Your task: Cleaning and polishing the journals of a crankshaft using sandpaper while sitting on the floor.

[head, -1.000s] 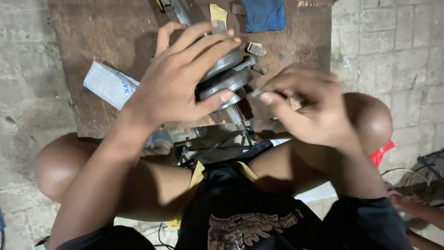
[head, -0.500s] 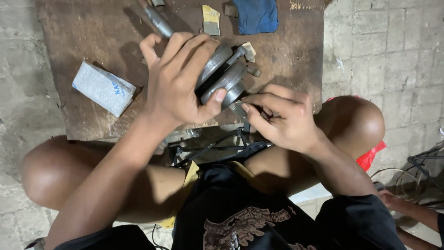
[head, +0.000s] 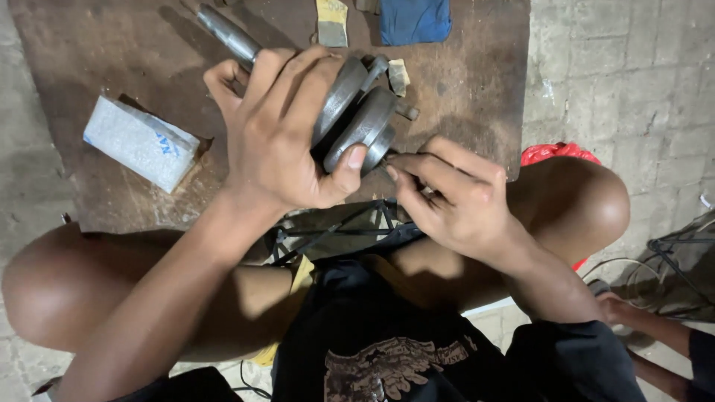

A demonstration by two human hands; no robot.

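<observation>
My left hand [head: 287, 138] grips a grey metal crankshaft [head: 357, 119] around its two round webs, holding it above a dark wooden board [head: 119, 59]. One shaft end [head: 227, 33] sticks out past my fingers toward the upper left. My right hand [head: 450, 197] is pinched at the crankshaft's lower end, fingertips touching the metal beside my left thumb. What the right fingers pinch is hidden.
A white wrapped packet [head: 141, 141] lies on the board at the left. A blue cloth [head: 413, 18] and a yellowish sandpaper scrap [head: 331, 21] lie at the board's far edge. Red plastic [head: 558, 152] shows behind my right knee. Another person's hand [head: 618, 305] is at the lower right.
The crankshaft has been tilted and lifted toward the upper left. My right hand has moved in from the right and closed on the crankshaft's lower end.
</observation>
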